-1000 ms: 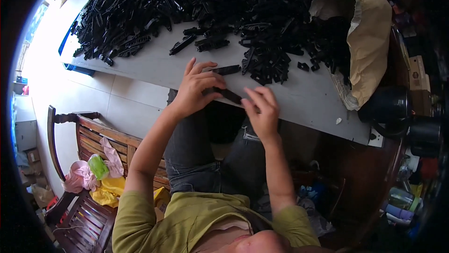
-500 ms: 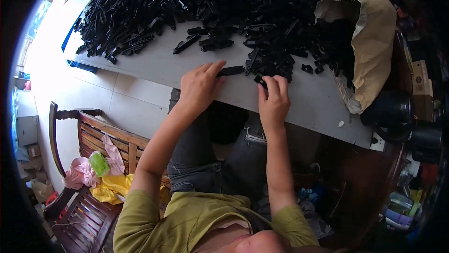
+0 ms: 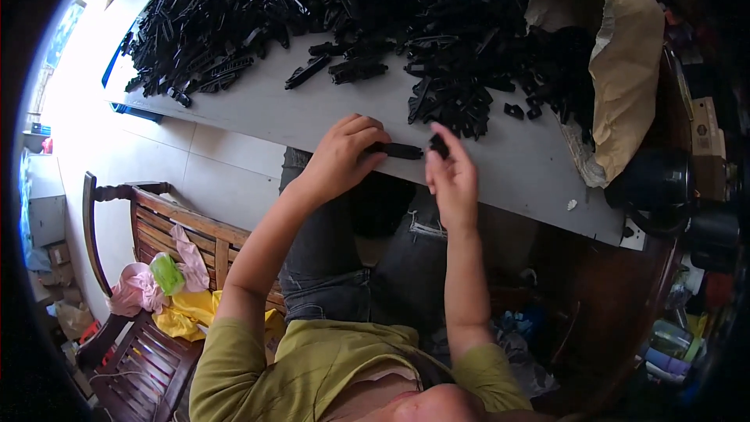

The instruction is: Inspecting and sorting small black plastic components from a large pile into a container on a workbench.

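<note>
Between the thumb and fingers of my left hand (image 3: 348,150) is a long, narrow black plastic part (image 3: 405,151), held just above the table's near edge and pointing right. My right hand (image 3: 453,176) is closed on a small black plastic piece (image 3: 439,146), pinched between thumb and forefinger. The two parts are close to each other; whether they touch I cannot tell. Just beyond my right hand lies a cluster of loose black parts (image 3: 449,102). Farther left, a few single long parts (image 3: 308,72) lie apart on the grey table (image 3: 258,121).
Large heaps of black parts (image 3: 211,24) cover the far side of the table. An open brown paper sack (image 3: 629,78) with black pieces at its mouth lies at the right. A wooden bench (image 3: 187,215) with cloths on it stands at the lower left.
My left hand has brought the long part down and rightward, nearer the right hand. My right hand has drawn the small piece slightly away from the cluster, toward the long part.
</note>
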Motion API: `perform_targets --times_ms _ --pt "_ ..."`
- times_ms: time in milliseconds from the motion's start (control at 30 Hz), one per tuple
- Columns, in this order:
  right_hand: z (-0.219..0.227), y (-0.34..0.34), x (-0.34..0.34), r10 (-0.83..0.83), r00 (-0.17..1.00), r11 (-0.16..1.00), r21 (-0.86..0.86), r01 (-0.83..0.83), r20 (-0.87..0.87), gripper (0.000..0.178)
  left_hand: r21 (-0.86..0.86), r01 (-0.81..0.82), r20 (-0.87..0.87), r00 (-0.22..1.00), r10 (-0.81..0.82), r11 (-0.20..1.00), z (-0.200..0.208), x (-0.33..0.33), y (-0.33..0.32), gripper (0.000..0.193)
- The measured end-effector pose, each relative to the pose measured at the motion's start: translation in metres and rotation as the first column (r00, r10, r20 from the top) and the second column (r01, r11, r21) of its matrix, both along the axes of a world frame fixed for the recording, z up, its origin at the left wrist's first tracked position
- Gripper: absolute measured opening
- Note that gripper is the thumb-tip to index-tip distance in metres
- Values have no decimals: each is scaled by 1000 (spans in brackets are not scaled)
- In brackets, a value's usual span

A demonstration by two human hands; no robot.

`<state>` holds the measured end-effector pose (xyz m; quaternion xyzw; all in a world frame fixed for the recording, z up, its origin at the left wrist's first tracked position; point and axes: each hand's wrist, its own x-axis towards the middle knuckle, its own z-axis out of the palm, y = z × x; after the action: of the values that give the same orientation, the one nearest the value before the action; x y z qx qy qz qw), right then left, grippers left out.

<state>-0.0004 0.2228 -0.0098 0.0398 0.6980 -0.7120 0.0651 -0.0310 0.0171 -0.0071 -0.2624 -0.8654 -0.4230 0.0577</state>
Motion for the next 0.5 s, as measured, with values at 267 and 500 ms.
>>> perform_targets --times_ms 267,500 --pt "9 8 -6 294 872 681 726 96 -392 32 57 34 43 998 -36 998 -8 -8 -2 25" --pt "1 1 -21 416 776 662 743 98 -473 29 97 132 34 990 -136 986 -8 -13 1 25"
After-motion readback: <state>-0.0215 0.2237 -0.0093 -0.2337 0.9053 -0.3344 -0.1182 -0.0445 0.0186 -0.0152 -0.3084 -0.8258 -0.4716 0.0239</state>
